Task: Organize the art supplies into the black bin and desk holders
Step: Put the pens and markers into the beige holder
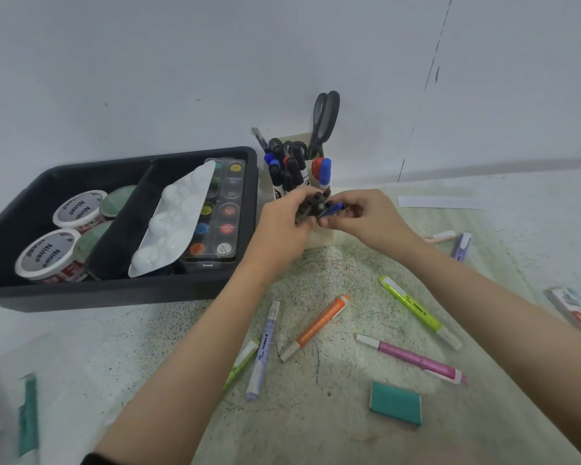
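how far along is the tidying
Done: paint tubs and watercolour set in the black bin; markers, scissors in the holder. In hand: left hand and right hand hold pens at the holder. Still to go: loose highlighters and a teal eraser on the table.

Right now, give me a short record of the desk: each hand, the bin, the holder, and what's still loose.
Left hand: grips bundle of dark pens
Right hand: pinches blue pen beside that bundle
Black plastic bin: white-lidded round tubs, white plastic mixing tray, watercolour palette
Cream desk holder: grey-handled scissors, upright markers
Loose on speckled table: orange highlighter, yellow-green highlighter, pink highlighter, lilac highlighter, teal rectangular eraser
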`<state>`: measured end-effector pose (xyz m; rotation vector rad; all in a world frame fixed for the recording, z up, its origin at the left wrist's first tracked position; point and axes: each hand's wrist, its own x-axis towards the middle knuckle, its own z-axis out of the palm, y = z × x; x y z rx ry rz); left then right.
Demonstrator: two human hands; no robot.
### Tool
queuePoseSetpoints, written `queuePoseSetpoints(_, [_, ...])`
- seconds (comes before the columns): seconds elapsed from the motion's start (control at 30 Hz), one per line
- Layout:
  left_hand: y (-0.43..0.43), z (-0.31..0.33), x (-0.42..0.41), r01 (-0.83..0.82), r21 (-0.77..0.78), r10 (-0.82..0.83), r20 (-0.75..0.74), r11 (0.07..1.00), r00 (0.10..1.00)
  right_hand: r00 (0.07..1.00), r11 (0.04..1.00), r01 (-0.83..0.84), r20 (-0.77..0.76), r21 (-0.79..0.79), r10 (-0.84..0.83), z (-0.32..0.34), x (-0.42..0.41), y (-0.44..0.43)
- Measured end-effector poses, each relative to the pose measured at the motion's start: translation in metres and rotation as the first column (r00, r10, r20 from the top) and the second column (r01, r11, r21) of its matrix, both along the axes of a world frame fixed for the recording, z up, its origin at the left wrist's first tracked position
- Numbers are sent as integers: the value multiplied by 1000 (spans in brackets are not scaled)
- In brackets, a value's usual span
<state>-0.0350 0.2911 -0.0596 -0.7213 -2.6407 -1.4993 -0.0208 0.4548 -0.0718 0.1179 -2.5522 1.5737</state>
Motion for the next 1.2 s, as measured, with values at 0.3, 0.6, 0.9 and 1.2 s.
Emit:
queuePoseSetpoints(0.3, [-7, 0, -1, -29, 11, 30, -100, 1000, 995, 964, 845, 53, -248, 532, 96, 15, 1, 2])
queuePoseSetpoints(0.6, [-16, 5, -6, 25, -101, -26, -11, 995, 1000, 988, 842, -45, -101, 538, 118, 17, 1, 8])
queuePoseSetpoints(0.9, [-16, 9, -10, -17, -133, 5, -94, 991, 996, 977, 920, -55, -167, 388, 129, 17, -1, 5])
queuePoseSetpoints(1.2, [-20, 10, -11, 29, -132, -30, -8, 991, 1000, 973, 936, -90, -171, 340, 156, 15, 2, 2])
